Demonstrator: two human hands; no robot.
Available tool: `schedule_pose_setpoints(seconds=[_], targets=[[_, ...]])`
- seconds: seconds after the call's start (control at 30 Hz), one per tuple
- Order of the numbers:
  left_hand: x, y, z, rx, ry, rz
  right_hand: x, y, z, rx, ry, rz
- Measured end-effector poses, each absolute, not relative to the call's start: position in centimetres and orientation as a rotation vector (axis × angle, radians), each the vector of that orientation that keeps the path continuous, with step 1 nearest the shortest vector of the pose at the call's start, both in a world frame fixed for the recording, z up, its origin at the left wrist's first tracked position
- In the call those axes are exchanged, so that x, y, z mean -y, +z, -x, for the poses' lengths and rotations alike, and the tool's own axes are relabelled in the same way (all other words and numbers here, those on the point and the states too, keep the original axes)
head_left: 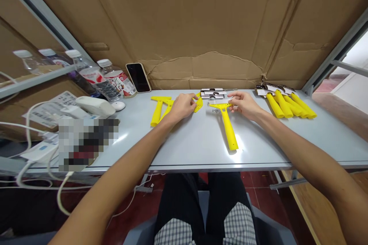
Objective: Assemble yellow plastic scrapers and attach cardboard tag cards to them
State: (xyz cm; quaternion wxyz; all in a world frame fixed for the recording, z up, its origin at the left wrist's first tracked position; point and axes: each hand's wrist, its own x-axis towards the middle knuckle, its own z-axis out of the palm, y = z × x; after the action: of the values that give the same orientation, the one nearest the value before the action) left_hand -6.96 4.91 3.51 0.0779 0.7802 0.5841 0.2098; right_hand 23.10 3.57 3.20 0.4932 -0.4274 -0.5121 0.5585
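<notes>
Head | right hand (244,105) pinched T-shaped yellow scraper (229,132) | left hand (183,106) at yellow piece (199,105), grip unclear | step: seemingly positioning parts; next likely needed steadiness

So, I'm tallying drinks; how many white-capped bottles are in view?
4, at the left: one bottle farthest left, a second bottle beside it, a third bottle next, a fourth bottle nearest the phone. Others may be hidden.
</notes>
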Motion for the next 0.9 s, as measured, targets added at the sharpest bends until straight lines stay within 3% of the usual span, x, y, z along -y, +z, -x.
schedule_pose_setpoints(seconds=[0.5,0.7,0.9], targets=[[-5.3,2.4,6.3,-1.783,0.675,-2.393,-3.3,3.1,-22.8,1.254,1.375,1.024],[-5.5,4.0,7.8,-1.727,0.946,-2.236,-3.2,3.2,-22.9,1.255,1.382,1.037],[-4.2,6.0,6.9,-1.364,1.261,-1.637,-3.4,2.9,-22.8,1.285,1.376,1.013]])
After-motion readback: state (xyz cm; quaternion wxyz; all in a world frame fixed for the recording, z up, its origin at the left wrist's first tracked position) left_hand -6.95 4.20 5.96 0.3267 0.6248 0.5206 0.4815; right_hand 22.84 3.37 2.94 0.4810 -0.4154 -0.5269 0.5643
